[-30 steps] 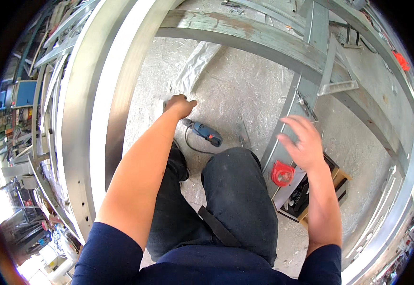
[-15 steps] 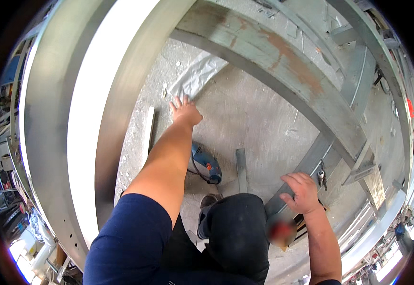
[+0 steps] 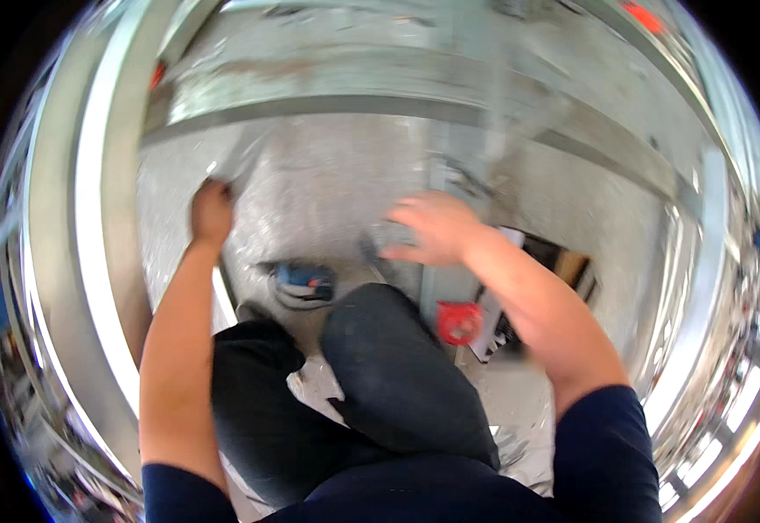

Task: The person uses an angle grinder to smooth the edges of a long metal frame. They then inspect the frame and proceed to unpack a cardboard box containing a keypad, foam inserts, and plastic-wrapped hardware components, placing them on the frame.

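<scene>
My left hand is low over the concrete floor beside the left steel beam. Motion smears its fingers, and I cannot make out whether they hold anything. A pale plastic sheet shows just beyond it, blurred. My right hand hovers over a flat steel bar with its fingers apart and nothing in them. Close beyond that hand lies a small dark tool, too blurred to name exactly. On the floor between my hands and my knees rests a blue power tool with a dark cord.
A steel crossbeam spans the far side, joined to more framing at the right. Beside my right forearm is an open cardboard box, with a round red object near my knee. Long metal profiles run along the right.
My view has swung, so the frame and floor things appear shifted. My right hand has moved forward and inward, over the steel bar. The left hand stays near the plastic sheet.
</scene>
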Tool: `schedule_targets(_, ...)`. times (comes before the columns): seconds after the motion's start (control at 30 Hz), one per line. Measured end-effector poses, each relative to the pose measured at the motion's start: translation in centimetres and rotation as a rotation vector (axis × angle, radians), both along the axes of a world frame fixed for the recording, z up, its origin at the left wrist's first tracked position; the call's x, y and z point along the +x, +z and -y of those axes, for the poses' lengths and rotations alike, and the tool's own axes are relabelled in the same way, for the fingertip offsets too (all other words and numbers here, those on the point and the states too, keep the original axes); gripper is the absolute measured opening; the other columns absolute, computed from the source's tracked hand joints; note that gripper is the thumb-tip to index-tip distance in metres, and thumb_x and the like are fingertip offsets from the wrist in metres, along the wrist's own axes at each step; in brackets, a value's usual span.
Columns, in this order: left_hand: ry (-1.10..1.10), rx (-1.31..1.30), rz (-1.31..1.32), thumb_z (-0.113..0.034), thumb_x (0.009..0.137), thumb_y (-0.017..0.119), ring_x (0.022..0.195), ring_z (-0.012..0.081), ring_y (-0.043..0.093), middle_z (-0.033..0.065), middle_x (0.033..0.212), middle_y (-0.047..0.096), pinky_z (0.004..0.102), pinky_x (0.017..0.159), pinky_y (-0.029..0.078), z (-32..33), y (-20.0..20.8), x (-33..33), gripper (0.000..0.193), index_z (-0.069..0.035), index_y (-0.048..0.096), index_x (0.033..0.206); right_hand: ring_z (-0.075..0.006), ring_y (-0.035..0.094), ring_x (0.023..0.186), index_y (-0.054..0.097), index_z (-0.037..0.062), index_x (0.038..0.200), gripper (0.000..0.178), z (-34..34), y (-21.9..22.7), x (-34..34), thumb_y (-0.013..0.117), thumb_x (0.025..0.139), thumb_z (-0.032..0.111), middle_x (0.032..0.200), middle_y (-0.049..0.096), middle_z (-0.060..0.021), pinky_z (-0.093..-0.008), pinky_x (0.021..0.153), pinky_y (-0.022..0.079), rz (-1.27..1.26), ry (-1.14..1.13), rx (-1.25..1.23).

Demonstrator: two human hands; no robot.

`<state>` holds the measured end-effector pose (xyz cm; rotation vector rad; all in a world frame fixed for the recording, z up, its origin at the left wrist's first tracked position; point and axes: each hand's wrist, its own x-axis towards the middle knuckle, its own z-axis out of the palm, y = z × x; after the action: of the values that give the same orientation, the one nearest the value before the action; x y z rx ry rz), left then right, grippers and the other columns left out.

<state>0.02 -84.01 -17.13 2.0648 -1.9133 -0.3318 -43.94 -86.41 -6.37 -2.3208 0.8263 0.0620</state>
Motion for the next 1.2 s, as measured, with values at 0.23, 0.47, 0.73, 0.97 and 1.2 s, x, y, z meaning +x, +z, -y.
schedule_targets(0.23, -0.038, -0.038, 0.192, 0.001, 0.083, 0.056, 0.071, 0.0416, 0.058, 0.022, 0.075, 0.056, 0.046, 0.065, 0.047, -12.1, 20.3, -5.7, 0.004, 0.003, 0.055, 0.079, -0.0306, 0.067, 0.079, 0.069, 0.0047, 0.109, 0.035, -7.9, 2.9, -7.4, 0.072, 0.095, 0.036, 0.086, 0.069, -0.0104, -0.04, 0.073, 0.053, 0.88, -0.579, -0.092)
schedule_targets(0.47, -0.073, -0.004, 0.305, -0.008, 0.087, 0.062, 0.063, 0.0416, 0.061, 0.0196, 0.07, 0.061, 0.0487, 0.057, 0.046, -24.6, 28.5, -7.5, 0.015, -0.001, 0.058, 0.075, -0.0188, 0.066, 0.081, 0.07, -0.0013, 0.111, 0.032, -28.5, -19.1, -29.5, 0.064, 0.102, 0.029, 0.088, 0.071, -0.0081, -0.0347, 0.075, 0.054, 0.246, -1.894, 0.3)
schedule_targets(0.73, 0.204, 0.1, 0.171, -0.011, 0.095, 0.066, 0.054, 0.0311, 0.044, 0.019, 0.061, 0.046, 0.044, 0.054, 0.038, -33.9, 23.0, -7.9, 0.031, 0.001, 0.051, 0.07, -0.0407, 0.067, 0.112, 0.07, -0.0002, 0.122, 0.052, -30.6, -19.9, -30.0, 0.077, 0.083, 0.034, 0.116, 0.072, -0.0241, -0.0443, 0.099, 0.052, 0.011, -1.658, 0.385)
schedule_targets(0.97, 0.232, 0.064, 0.07, -0.011, 0.095, 0.066, 0.054, 0.0262, 0.04, 0.0171, 0.061, 0.045, 0.041, 0.053, 0.036, -33.2, 23.2, -9.1, 0.031, 0.002, 0.05, 0.071, -0.043, 0.064, 0.118, 0.063, 0.003, 0.13, 0.059, -28.4, -20.3, -29.4, 0.083, 0.078, 0.022, 0.129, 0.065, -0.0243, -0.0483, 0.101, 0.054, -0.597, -1.376, 0.41)
schedule_targets(1.2, 0.247, 0.041, 0.085, -0.013, 0.092, 0.069, 0.055, 0.0348, 0.052, 0.0204, 0.062, 0.052, 0.0435, 0.055, 0.04, -33.3, 24.1, -10.8, 0.031, 0.001, 0.052, 0.071, -0.0347, 0.071, 0.105, 0.069, -0.0017, 0.118, 0.04, -30.0, -17.0, -32.2, 0.073, 0.082, 0.015, 0.111, 0.074, -0.0182, -0.0443, 0.094, 0.056, -0.044, -1.487, 0.682)
